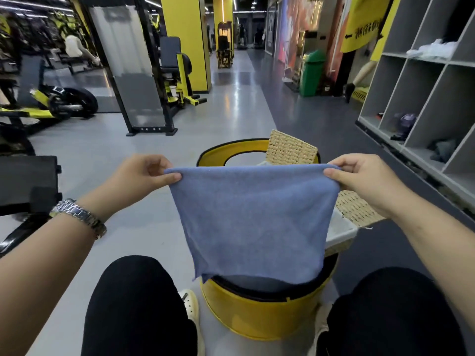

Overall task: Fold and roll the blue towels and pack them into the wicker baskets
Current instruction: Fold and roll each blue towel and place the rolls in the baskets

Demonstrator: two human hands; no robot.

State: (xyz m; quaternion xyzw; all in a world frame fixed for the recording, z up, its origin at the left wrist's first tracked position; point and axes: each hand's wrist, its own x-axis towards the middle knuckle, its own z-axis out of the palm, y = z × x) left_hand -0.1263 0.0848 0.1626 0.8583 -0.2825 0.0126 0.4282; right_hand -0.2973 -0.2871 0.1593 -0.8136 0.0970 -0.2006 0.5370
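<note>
Head view: blue towel point(253, 222) hangs pinched between left hand point(144, 173) and right hand point(359, 178).

Blue towel point(253, 224): plain terry cloth, doubled over along its top edge, hanging flat and upright, its top corners pinched; lower edges slightly uneven. Wicker baskets: one point(291, 150) pale woven, standing behind the towel's top edge; another point(356, 210) at its right side, partly hidden.

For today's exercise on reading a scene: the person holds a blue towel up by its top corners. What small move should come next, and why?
Probably bring the left hand and right hand together to fold the blue towel in half. It hangs flat and unrolled, pinched at both top corners, above the yellow tub.
</note>
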